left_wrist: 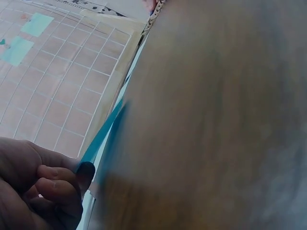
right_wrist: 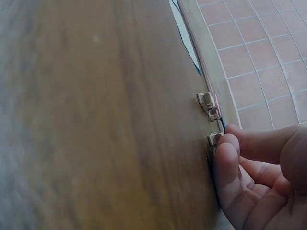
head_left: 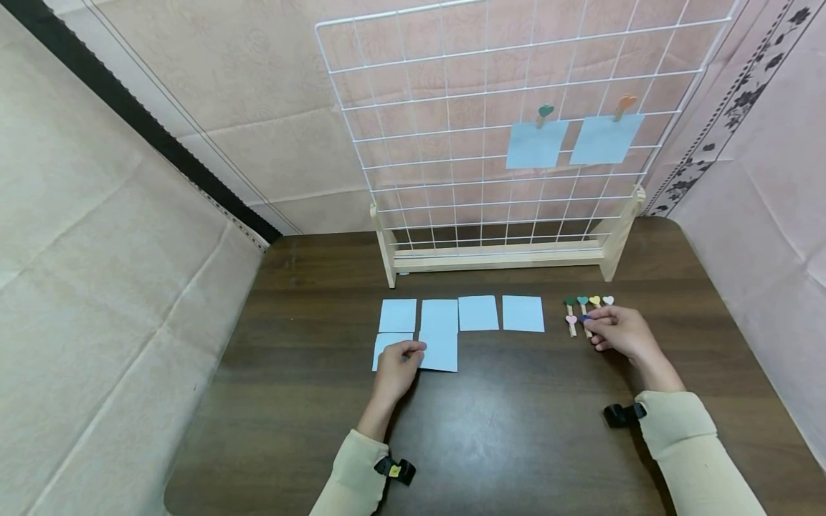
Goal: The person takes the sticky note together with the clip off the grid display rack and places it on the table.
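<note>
On table [head_left: 510, 437] | left hand [head_left: 396, 371] pinches blue note [head_left: 442, 352] | right hand [head_left: 622, 331] pinches dark-blue clip [head_left: 584, 319] | both between hands

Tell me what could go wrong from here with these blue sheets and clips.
The right hand pinches the dark blue clip close beside the pink clip, so it might knock that one askew. The left hand, pinching a blue sheet, overlaps the front-left sheet in the head view and could drag it. The sheet under the orange clip hangs by that clip alone, so a bump might swing it.
</note>
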Available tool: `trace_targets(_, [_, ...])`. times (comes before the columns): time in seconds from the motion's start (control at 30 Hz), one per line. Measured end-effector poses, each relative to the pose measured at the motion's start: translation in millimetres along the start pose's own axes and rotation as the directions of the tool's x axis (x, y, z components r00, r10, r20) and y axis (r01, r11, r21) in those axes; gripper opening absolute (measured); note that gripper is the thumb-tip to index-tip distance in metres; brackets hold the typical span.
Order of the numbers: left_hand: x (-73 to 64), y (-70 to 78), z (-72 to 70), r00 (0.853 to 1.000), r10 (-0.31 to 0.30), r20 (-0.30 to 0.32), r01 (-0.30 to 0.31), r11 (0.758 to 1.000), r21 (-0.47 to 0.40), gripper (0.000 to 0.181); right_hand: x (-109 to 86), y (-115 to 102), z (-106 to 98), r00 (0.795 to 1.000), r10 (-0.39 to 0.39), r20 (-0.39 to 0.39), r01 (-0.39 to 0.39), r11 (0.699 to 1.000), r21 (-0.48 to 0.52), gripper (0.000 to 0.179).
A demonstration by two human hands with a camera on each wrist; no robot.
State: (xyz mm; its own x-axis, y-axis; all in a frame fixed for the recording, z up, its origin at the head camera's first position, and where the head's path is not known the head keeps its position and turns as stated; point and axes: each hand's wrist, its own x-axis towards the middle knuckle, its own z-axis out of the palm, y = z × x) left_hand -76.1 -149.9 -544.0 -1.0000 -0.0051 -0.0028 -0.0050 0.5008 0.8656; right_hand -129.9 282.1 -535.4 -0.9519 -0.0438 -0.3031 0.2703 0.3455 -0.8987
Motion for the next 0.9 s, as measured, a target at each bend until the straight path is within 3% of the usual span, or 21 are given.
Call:
trace_targets(0.43, [-5.8, 1.4, -0.3, 0.997, 0.023, -0.074, -0.026, 0.999, -0.034, 0.013, -2.0, 0.6, -0.5, 1.000, 0.002, -0.008, -0.002, 1.000, -0.006, 0.037])
trace_targets(0.9, [-7.5, -2.3, 1.6, 1.000, -0.013, 0.001, 0.013, 0.999, -0.043, 0.014, -1.2, 0.5, -0.3, 1.000, 0.015, -0.012, -0.015, 1.000, 0.006, 0.038])
